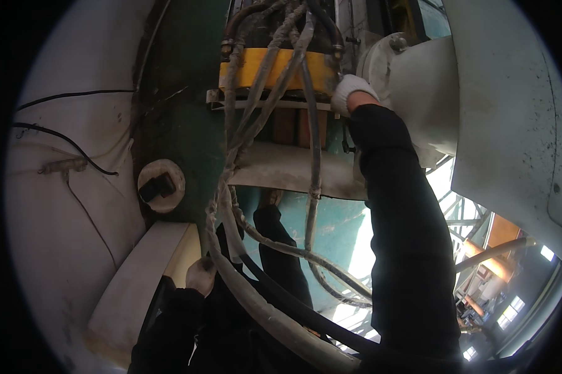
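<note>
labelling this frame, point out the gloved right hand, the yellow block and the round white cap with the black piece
right hand (351, 90): head view, back of white glove
yellow block (256, 67): head view, front face
round white cap (149, 171): head view, pale rim

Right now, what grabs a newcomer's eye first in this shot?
Probably the yellow block at top centre, with a bundle of grey hoses draped over it and trailing down to the lower middle. The right hand, in a white glove, rests against the block's right end beside a pale rounded housing. The left hand is low down, against the thick hose.
</note>
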The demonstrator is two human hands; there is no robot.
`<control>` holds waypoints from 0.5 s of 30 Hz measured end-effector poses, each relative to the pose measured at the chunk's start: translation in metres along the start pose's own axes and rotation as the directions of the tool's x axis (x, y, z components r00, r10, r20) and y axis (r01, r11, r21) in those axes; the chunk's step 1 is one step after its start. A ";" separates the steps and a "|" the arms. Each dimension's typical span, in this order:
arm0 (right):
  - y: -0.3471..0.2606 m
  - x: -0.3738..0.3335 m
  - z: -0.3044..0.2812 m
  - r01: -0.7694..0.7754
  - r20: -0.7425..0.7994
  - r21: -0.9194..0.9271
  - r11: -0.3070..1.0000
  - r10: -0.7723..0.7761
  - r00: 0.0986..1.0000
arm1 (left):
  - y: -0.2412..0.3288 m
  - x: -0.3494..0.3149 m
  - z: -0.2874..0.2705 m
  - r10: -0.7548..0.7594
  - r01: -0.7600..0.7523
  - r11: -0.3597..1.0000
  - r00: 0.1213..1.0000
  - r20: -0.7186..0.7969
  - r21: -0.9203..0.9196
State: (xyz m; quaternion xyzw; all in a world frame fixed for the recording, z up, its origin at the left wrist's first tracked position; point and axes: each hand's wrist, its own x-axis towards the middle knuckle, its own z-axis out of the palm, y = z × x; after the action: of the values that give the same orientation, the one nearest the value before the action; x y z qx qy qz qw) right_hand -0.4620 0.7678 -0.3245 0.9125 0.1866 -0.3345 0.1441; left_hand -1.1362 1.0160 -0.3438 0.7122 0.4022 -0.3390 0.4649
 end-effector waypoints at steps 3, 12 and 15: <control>-0.019 0.008 -0.008 0.051 -0.036 0.020 0.999 -0.050 0.998 | 0.011 -0.010 0.010 0.036 -0.036 0.999 0.999 0.009 -0.015; 0.020 -0.237 0.059 0.511 -0.651 0.698 0.501 0.147 0.745 | 0.000 -0.017 0.031 -0.022 0.023 1.000 0.998 0.060 -0.009; 0.018 -0.271 0.124 0.494 -0.715 0.634 0.595 0.208 0.668 | 0.002 -0.010 0.029 -0.005 0.010 0.996 0.998 0.061 -0.094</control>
State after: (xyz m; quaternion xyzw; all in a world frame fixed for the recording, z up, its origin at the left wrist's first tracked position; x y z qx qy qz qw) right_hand -0.7149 0.6376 -0.2331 0.9093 0.1406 0.0003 -0.3916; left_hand -1.1421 0.9855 -0.3442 0.6774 0.4061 -0.3429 0.5086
